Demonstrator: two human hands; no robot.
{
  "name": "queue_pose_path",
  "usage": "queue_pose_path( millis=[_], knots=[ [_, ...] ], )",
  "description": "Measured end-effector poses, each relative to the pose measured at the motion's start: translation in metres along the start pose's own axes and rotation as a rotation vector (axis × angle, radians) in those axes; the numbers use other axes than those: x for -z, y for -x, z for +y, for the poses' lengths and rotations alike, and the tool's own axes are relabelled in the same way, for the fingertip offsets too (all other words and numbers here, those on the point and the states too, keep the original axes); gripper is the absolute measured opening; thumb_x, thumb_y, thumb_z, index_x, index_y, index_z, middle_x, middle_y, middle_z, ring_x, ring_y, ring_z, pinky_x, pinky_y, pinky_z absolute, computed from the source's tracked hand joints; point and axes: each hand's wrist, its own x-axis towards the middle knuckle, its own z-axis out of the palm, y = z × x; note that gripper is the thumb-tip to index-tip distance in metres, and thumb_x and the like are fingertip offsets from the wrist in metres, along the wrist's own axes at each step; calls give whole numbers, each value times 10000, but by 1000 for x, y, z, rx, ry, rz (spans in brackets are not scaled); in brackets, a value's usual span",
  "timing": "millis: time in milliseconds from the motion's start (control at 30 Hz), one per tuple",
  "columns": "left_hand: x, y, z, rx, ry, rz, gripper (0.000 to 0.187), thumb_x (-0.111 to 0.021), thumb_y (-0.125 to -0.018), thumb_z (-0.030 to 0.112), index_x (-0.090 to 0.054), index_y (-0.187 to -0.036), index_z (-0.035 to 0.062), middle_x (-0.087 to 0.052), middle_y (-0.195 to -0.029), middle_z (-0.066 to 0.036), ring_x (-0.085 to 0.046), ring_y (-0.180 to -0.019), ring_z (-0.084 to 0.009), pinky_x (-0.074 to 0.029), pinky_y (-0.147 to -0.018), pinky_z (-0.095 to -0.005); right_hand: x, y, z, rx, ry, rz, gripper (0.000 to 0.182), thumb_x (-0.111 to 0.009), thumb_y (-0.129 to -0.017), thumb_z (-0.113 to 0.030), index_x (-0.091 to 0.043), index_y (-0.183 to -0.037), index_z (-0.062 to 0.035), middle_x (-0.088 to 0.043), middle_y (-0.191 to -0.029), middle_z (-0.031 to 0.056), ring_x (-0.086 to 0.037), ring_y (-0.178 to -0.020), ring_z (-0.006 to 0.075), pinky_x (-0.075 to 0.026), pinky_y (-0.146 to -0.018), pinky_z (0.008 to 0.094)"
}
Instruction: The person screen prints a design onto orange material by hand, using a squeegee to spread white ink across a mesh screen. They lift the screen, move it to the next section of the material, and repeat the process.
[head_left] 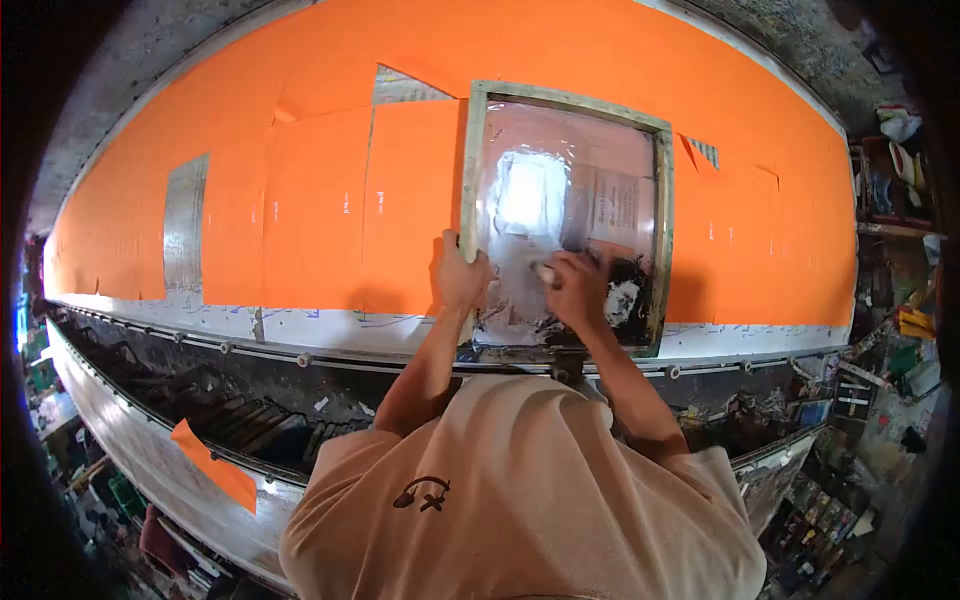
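Observation:
A wooden-framed printing screen rests on orange sheets, its mesh shiny with reflected light. My left hand is closed around the lower part of its left rail. Inside the frame, my right hand is closed on a small pale-ended tool, low over the mesh; fingers and blur hide most of the tool. White ink and dark smears lie at the screen's lower right corner, beside my right hand. Faint printed text shows through the mesh on the right.
Orange sheets cover the long table, with small light printed marks on several. Grey table shows through gaps. A rail with knobs runs along the near edge. Behind it, another long surface carries an orange scrap. Clutter lies at far right.

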Motion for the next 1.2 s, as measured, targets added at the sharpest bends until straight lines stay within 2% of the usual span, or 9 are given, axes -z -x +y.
queue_pose_path(
  millis=[233, 267, 333, 367, 567, 700, 800, 967, 1200],
  knots=[
    [-68, 9, 12, 48, 35, 63, 347, -743, -913, 213, -541, -1124, 26, -658, -1020, -210, -722, -823, -351, -578, -713, -497, 54, 129, 261, -1146, -929, 347, 274, -672, -759, -134, -748, -997, -21, -708, -953, 69, -667, -893, 215, -511, -792, 364],
    [-140, -24, -66, -137, 202, 142, 263, -726, -932, 167, -545, -1076, 43, -645, -965, -167, -675, -774, -281, -575, -734, -485, 65, 128, 285, -1101, -816, 339, 251, -671, -747, -121, -737, -973, -32, -692, -935, 63, -656, -865, 207, -509, -772, 361],
    [-221, -47, -99, 215, 1371, -558, 252, -677, -952, 70, -495, -1127, 77, -609, -905, -115, -631, -730, -244, -567, -665, -479, 107, 125, 323, -1025, -696, 393, 202, -658, -741, -95, -706, -929, -36, -659, -910, 59, -634, -824, 199, -501, -732, 352],
    [-250, -3, -27, 137, 1096, -131, 335, -740, -954, 103, -456, -1130, 121, -491, -694, -45, -541, -531, -191, -519, -494, -383, 127, 114, 340, -984, -691, 466, 174, -646, -749, -81, -687, -910, -29, -643, -903, 61, -624, -811, 198, -496, -713, 346],
    [-290, 70, 44, 0, 207, -50, 403, -707, -917, 219, -494, -1238, 103, -627, -1038, -249, -684, -823, -437, -529, -707, -594, 182, 136, 405, -1096, -773, 500, 219, -667, -734, -38, -698, -927, 60, -667, -803, 85, -645, -757, 201, -487, -686, 334],
    [-310, 55, -22, -253, 2, -101, 610, -726, -896, 259, -513, -1466, 214, -576, -1258, -236, -634, -1031, -438, -520, -772, -596, 164, 187, 407, -1034, -866, 439, 620, -613, -767, 43, -620, -1386, 84, -719, -1200, 143, -687, -993, 203, -540, -845, 312],
    [-238, 105, 93, -463, -730, 51, 730, -713, -886, 229, -466, -1562, 352, -540, -1317, -188, -559, -1166, -432, -500, -814, -613, 152, 204, 418, -1017, -844, 298, 708, -594, -775, 60, -563, -1482, 56, -674, -1325, 137, -665, -1131, 224, -510, -989, 328],
    [-241, 113, 107, -283, -510, 79, 806, -724, -870, 223, -426, -1598, 399, -546, -1292, -185, -509, -1198, -468, -486, -867, -582, 150, 201, 406, -915, -930, 326, 690, -582, -787, 60, -566, -1476, 56, -665, -1325, 139, -660, -1140, 238, -500, -1013, 330],
    [-250, 105, 87, -114, -265, 120, 532, -758, -888, 305, -589, -1325, 53, -558, -1199, -241, -521, -1153, -478, -431, -930, -592, 127, 187, 365, -490, -115, -50, 357, -682, -812, -14, -730, -1165, -40, -730, -1151, 125, -676, -1130, 338, -522, -999, 466]
  ],
)
